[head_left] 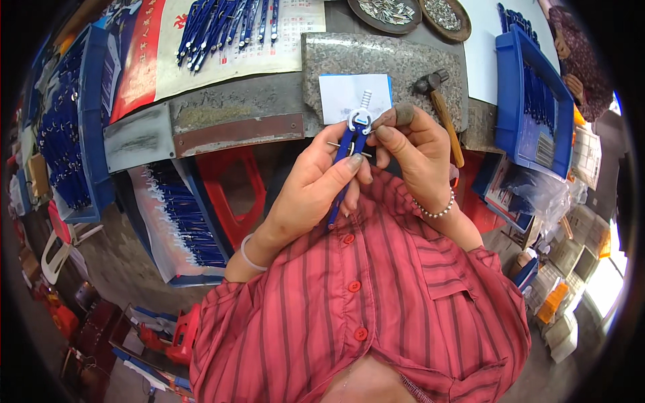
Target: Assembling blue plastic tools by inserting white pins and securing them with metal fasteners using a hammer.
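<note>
Left fingers [338, 174] grip a blue tool [345, 145] — right fingers [395, 140] seemingly touch its head.

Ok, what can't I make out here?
All in the head view:
Blue-handled tool: handles partly hidden by the left hand.
Right hand: its fingertips hide anything pinched between them.
Metal parts in the dishes: too small to tell individually.
Co-worker's patterned clothing: cut off by the dark fisheye rim.

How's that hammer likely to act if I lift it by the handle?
The hammer will probably feel head-heavy: its dark head looks like metal on a wooden handle. That straight handle should stay stiff. Nudged, it may pivot, since its end juts past the stone slab.
</note>
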Demonstrator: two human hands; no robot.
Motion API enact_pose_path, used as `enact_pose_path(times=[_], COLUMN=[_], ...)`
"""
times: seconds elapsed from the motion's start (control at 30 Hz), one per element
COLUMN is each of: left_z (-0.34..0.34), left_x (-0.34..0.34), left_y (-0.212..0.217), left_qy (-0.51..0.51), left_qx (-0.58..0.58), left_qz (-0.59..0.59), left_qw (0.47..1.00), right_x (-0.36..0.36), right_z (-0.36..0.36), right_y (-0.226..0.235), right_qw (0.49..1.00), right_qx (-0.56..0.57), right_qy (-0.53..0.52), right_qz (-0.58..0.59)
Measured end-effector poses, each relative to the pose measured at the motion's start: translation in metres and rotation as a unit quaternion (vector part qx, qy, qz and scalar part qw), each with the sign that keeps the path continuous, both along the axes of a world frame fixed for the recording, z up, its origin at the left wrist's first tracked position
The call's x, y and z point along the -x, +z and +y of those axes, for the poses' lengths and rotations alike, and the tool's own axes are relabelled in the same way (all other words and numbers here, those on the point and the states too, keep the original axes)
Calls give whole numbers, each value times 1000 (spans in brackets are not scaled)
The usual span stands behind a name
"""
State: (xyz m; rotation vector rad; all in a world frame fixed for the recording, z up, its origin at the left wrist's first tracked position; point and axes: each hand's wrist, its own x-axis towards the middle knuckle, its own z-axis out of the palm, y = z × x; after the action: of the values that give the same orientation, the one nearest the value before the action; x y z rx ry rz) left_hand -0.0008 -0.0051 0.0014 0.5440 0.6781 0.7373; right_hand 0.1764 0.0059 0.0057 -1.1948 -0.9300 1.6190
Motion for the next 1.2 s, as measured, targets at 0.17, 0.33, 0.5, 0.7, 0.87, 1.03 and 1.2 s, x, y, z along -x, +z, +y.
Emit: enact_pose_path(times=[0.17,0.33,0.5,0.7,0.87,1.03,1.2], left_z=[0,0,-2,-6,-7,-6,-4], left_x=[1,2,-1,-4,-4,-4,-4], left_y=[0,-2,-8,-16,-16,-6,7], left_qy=[0,-4,11,5,-1,-31,-18], left_qx=[-8,-18,-38,-80,-63,-33,23], left_qz=[15,19,61,117,80,14,-118], left_qw=[1000,1000,997,990,995,999,993], right_x=[5,7,10,13,11,-4,-5], right_z=[-1,-1,-1,-3,-4,-1,-9], right_y=[2,2,-5,-19,-14,-3,-17], right_qw=[993,968,866,790,872,996,980], right_qx=[-72,-130,-303,-407,-300,-40,125], right_qy=[1,21,41,44,24,29,27], right_qz=[-93,-212,-396,-456,-385,-80,151])
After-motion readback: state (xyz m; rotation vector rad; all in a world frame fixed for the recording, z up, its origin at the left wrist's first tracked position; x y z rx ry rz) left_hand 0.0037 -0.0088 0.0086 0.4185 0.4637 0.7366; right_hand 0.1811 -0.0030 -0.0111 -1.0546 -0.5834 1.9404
